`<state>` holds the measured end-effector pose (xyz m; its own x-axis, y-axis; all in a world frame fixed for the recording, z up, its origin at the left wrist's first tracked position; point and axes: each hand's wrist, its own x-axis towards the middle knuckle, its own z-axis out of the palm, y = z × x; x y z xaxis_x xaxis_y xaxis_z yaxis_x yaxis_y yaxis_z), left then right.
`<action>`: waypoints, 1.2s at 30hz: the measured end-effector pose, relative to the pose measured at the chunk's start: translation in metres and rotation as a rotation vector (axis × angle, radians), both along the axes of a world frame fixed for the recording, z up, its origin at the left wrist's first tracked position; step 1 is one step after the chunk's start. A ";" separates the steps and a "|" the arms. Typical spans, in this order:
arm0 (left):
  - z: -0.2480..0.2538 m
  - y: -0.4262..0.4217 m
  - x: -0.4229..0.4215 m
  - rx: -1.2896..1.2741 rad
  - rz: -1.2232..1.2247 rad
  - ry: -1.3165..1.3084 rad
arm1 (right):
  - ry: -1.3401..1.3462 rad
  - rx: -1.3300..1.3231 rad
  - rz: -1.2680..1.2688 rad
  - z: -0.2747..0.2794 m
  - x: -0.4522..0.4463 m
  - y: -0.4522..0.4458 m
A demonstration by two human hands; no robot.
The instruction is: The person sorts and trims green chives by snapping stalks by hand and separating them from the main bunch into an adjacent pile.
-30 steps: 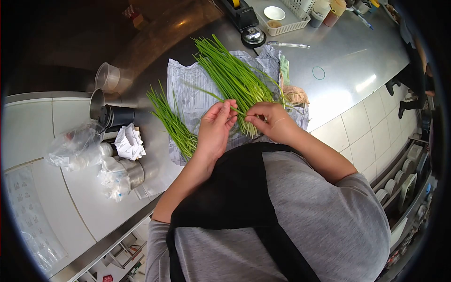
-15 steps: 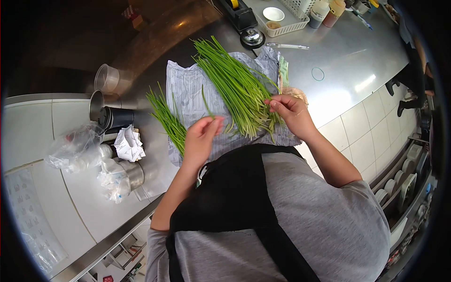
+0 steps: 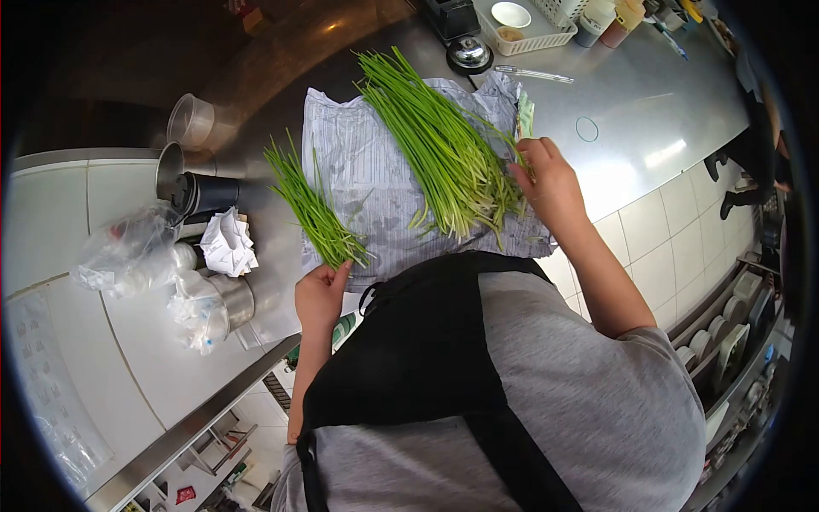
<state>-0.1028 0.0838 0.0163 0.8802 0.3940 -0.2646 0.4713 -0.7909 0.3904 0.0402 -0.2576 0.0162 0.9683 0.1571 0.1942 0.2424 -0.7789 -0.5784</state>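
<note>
A large bunch of long green stalks (image 3: 435, 145) lies slanted on a spread sheet of printed paper (image 3: 345, 141), its pale ends toward me. To its left is a smaller bunch (image 3: 309, 205), partly over the paper's left edge. My left hand (image 3: 321, 297) is at the near end of the smaller bunch, thumb and fingertips together at the stalk ends; what they pinch is too small to make out. My right hand (image 3: 550, 183) is beside the large bunch's right side, fingers apart and slightly curled, with nothing clearly held.
A bell (image 3: 470, 55), a pen (image 3: 533, 74) and a white basket (image 3: 529, 41) lie beyond the paper. A rubber band (image 3: 587, 129) is on the steel counter at right. Cups, bags and a metal container (image 3: 232, 299) stand at left. Another person's legs (image 3: 740, 162) show at far right.
My left hand has moved left and nearer to me, from the large bunch to the smaller one, and the stalk it held now lies out of distinction. My right hand has moved right and opened.
</note>
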 end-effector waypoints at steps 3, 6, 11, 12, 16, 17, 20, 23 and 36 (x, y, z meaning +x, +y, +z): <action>0.008 -0.009 0.009 0.032 -0.055 -0.070 | -0.047 -0.064 0.095 0.001 0.000 0.010; 0.023 -0.024 0.026 -0.102 -0.179 -0.142 | 0.166 -0.306 0.171 -0.020 -0.001 0.016; 0.031 -0.065 0.061 -0.495 -0.246 -0.100 | 0.190 0.035 0.149 0.000 -0.004 0.016; 0.029 -0.075 0.069 -0.667 -0.273 -0.082 | 0.239 0.193 0.167 0.005 -0.006 0.017; 0.012 -0.112 0.103 -1.028 -0.264 -0.065 | 0.568 0.512 0.193 0.017 -0.021 0.027; 0.015 -0.119 0.109 -1.134 -0.219 -0.026 | 0.565 0.512 0.185 0.016 -0.022 0.028; 0.014 -0.124 0.120 -1.232 -0.179 0.010 | 0.633 0.627 0.233 0.014 -0.024 0.031; 0.017 -0.121 0.121 -1.241 -0.120 -0.021 | 0.743 0.810 0.212 0.013 -0.026 0.031; 0.035 -0.099 0.103 -1.015 -0.315 0.009 | -0.184 0.338 0.235 0.046 0.015 0.039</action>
<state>0.0003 -0.0154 0.0508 0.9004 -0.2607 -0.3483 0.3081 -0.1831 0.9336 0.0552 -0.2187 0.0623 0.8588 0.2667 0.4375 0.5122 -0.4657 -0.7217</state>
